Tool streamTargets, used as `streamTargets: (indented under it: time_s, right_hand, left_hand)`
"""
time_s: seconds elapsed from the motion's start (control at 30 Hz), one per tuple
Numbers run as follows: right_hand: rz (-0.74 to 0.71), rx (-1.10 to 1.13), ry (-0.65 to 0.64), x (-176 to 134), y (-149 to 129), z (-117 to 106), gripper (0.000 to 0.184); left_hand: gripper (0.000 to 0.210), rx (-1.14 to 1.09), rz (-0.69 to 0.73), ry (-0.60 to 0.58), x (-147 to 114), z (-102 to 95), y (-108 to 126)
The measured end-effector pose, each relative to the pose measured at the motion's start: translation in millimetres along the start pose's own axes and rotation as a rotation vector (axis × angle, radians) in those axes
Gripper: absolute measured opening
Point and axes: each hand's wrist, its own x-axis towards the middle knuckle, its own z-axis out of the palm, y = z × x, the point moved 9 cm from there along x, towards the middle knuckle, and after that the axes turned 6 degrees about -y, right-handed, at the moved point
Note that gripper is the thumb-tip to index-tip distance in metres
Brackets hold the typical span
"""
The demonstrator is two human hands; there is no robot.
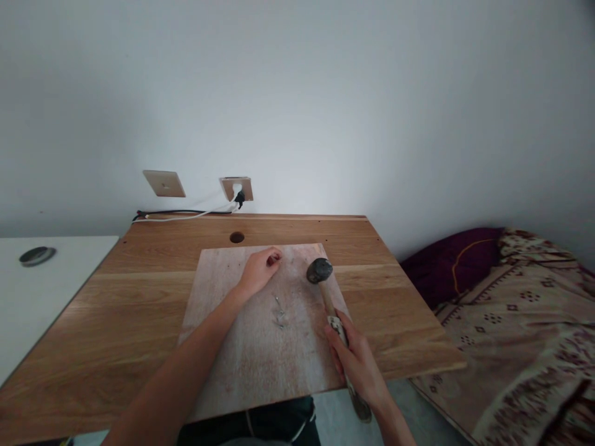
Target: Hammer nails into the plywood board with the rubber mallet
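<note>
My right hand [349,350] is wrapped around the handle of a rubber mallet [328,298]. The mallet's black head [319,271] is over the right side of a pale wooden board [251,353], and its handle end reaches past the front edge. Near the board's far edge, my left hand [261,267] has thumb and fingers pinched together; whatever is between the fingertips is too small to make out. Between the two hands, several thin, shiny nails [279,311] lie loose on the board. A few small dark dots mark the board left of my left hand.
The board rests on a wooden desk [139,316] with a round cable hole [237,237]. Cables [186,215] run along the wall to a socket [237,188]. A white surface [51,297] is on the left, a patterned bedspread [511,328] on the right.
</note>
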Motion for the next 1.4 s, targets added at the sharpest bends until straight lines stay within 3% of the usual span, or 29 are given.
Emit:
streamTargets:
  time_s: [0.4,0.63,0.77,0.97,1.4]
  right_hand:
    - [-0.051,0.004,0.007,-2,-6,6,0.076]
    - [-0.104,0.041,0.020,1,-18,10,0.053]
    - [-0.140,0.051,-0.011,15,-41,27,0.032]
    - [-0.223,0.068,-0.076,44,-61,56,0.026]
    - [-0.219,0.128,-0.097,46,-53,61,0.036]
  left_hand:
    - [0.018,0.002,0.065,-0.004,-1,3.5,3]
    - [0.011,0.059,0.101,0.000,2,4.0,6]
    - [0.023,0.049,0.076,-0.001,1,4.8,4]
    - [0.037,0.063,0.021,-0.005,-1,4.7,3]
    - [0.043,0.090,-0.023,0.017,1,4.5,-1]
